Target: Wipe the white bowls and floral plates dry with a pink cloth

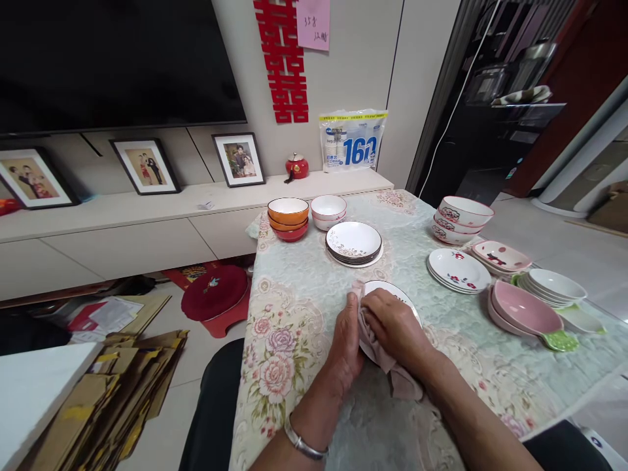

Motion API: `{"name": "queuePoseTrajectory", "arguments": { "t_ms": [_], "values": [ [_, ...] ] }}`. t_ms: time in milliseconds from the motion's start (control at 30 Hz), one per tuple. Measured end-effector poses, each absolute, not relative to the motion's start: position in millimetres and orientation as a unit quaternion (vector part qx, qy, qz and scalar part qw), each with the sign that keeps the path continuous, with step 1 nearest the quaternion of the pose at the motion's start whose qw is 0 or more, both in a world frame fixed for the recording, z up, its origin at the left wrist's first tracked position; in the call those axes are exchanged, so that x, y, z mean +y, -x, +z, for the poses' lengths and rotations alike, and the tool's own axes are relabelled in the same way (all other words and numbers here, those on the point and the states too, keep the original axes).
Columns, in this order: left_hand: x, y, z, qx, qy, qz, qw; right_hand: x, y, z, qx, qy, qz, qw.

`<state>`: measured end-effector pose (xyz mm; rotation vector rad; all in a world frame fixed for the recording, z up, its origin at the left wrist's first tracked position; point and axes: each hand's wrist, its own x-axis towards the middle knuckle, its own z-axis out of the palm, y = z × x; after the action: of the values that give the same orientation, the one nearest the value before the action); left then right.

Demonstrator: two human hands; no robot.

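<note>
A white plate with a dark rim [403, 297] is held low over the table, partly covered by my hands and a pinkish cloth [406, 383]. My left hand [346, 337], a silver bangle on its wrist, grips the plate's left edge with the thumb up; its other fingers are mostly hidden. Across the plate's face, my right hand [395, 325] is closed on the cloth and presses it there. The cloth's loose end hangs toward me. Just beyond stands a stack of dark-rimmed patterned plates [354, 239].
Behind are orange and red bowls [288, 212] and pink-rimmed bowls [328, 208]. To the right stand patterned bowls [464, 212], floral plates [459, 269], pink dishes [527, 307] and small white bowls [557, 286]. Flattened cardboard [105, 405] and a red stool [216, 294] are left of the table.
</note>
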<state>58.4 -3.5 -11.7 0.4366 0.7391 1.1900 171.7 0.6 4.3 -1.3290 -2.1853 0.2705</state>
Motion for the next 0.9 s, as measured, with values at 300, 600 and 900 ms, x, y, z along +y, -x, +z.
{"name": "queuePoseTrajectory", "arguments": {
  "t_ms": [300,600,900],
  "values": [
    [4,-56,-18,0.360,-0.168,0.553,0.732,2,-175,3,-0.828,0.476,0.153,0.253],
    [-1,-56,-11,0.391,-0.182,0.532,0.728,12,-198,-3,-0.719,0.651,-0.030,0.242],
    [5,-57,-13,0.384,-0.137,0.564,0.718,2,-172,-3,-0.781,0.576,0.026,0.240]
  ]
}}
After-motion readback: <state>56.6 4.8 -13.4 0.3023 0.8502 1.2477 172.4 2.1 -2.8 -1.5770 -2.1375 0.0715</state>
